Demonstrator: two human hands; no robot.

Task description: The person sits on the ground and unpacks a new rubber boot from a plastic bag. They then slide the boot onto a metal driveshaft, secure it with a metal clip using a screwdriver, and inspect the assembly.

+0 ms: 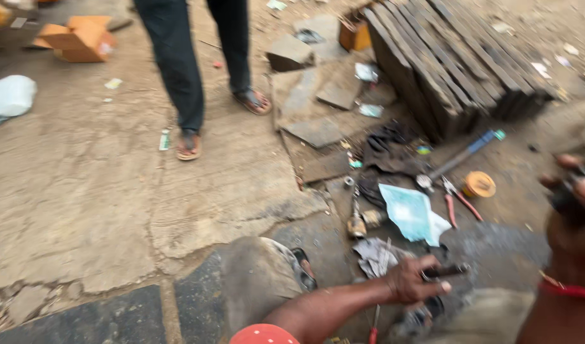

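Note:
My right hand (570, 220) rises at the right edge with a red thread (570, 290) around the wrist. Its fingers are closed on a small dark object (578, 191) that is too blurred to identify. My left hand is out of view. At the bottom centre a crouching co-worker with a red cap (262, 334) reaches right. That person's hand (412, 280) grips a thin dark tool (447, 271) above a crumpled grey rag (376, 255).
Red-handled pliers (457, 202), a blue-handled tool (466, 151), an orange round reel (479, 184) and a pale blue plastic bag (412, 213) lie on the dirty ground. Dark stone slabs (445, 57) are stacked at top right. A standing person's sandalled feet (189, 145) are upper left, with orange boxes (79, 39) beyond.

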